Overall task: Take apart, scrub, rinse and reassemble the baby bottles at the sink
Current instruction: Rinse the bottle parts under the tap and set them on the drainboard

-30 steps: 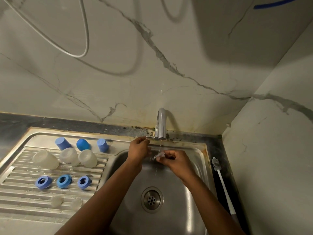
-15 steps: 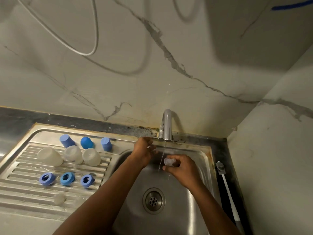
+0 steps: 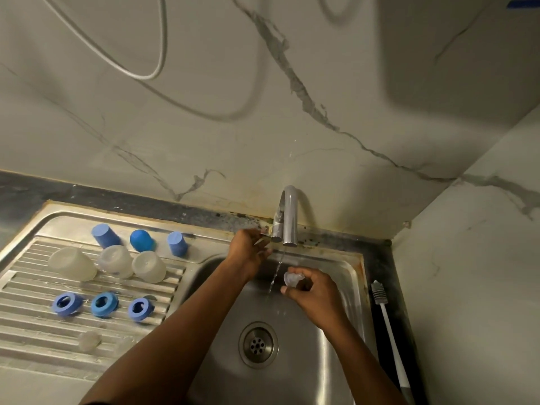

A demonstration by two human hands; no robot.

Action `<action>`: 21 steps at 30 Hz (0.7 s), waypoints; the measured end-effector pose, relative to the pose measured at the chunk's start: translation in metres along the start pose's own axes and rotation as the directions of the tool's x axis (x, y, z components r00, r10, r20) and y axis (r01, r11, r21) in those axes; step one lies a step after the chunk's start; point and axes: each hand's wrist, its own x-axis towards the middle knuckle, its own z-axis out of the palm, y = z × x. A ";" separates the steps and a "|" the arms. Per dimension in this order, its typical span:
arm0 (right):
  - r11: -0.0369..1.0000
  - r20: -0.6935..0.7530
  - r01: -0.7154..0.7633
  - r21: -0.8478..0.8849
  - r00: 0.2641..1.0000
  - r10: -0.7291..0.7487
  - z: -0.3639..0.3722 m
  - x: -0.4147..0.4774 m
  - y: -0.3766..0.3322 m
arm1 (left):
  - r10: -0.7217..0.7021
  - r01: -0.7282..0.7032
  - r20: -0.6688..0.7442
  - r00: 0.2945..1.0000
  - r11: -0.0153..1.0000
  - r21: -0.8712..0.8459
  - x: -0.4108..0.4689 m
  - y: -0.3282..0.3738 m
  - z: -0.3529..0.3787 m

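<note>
Stainless steel dominates: the sink (image 3: 292,384) sits under a chrome tap (image 3: 287,217), and a thin stream of water (image 3: 277,273) falls from it. The person's left hand (image 3: 251,252) is up at the tap lever (image 3: 264,236), fingers apparently curled round it though the grip is half hidden, probably to set the flow. The right hand (image 3: 315,296) pinches a clear silicone teat (image 3: 292,279) between thumb and fingertips. It is held just beside the stream and over the basin, so drips run to the drain.

On the draining board (image 3: 29,331) to the left, parts are sorted in rows, presumably to dry:
- three blue caps (image 3: 105,235)
- three clear bottles (image 3: 115,261) resting on the ribs
- three blue collar rings (image 3: 103,304)
- another teat (image 3: 90,340), nearest

A bottle brush (image 3: 385,317) lies on the worktop (image 3: 380,258) right of the sink, handy for scrubbing.
</note>
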 end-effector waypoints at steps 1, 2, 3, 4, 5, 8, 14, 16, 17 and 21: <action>1.000 0.001 -0.005 0.005 1.000 0.005 0.001 0.000 0.001 | 0.016 -0.016 -0.011 1.000 1.000 0.016 0.000 0.000 0.002; 1.000 0.005 -0.011 0.012 1.000 0.011 0.001 0.001 0.001 | 0.038 -0.038 -0.014 0.999 0.998 0.044 -0.001 -0.001 0.004; 1.000 0.009 -0.019 0.022 1.000 0.019 0.002 0.001 0.001 | 0.064 -0.063 -0.006 0.998 0.994 0.089 -0.003 -0.003 0.005; 0.999 0.014 -0.031 0.032 0.999 0.030 0.002 0.002 0.001 | 0.088 -0.089 0.012 0.996 0.985 0.145 -0.006 -0.004 0.007; 0.998 0.018 -0.042 0.042 0.999 0.041 0.003 0.003 0.001 | 0.107 -0.112 0.033 0.994 0.973 0.204 -0.009 -0.006 0.007; 0.996 0.023 -0.051 0.066 0.998 0.050 0.004 0.003 -0.002 | 0.135 -0.155 0.082 0.987 0.930 0.332 -0.012 -0.006 0.008; 0.994 0.007 -0.056 0.091 0.998 0.056 0.004 -0.007 -0.010 | 0.118 -0.222 0.231 0.966 0.840 0.496 -0.023 -0.004 0.006; 0.994 0.016 -0.046 0.100 0.999 0.044 0.004 -0.012 -0.012 | 0.097 -0.214 0.255 0.962 0.846 0.489 -0.030 -0.002 0.002; 0.994 0.022 -0.039 0.106 0.999 0.037 0.005 -0.015 -0.014 | 0.106 -0.216 0.245 0.964 0.850 0.480 -0.034 -0.001 0.000; 0.988 0.046 0.001 0.152 0.999 -0.008 0.013 -0.028 -0.029 | 0.225 -0.275 0.162 0.961 0.844 0.460 -0.065 0.004 -0.015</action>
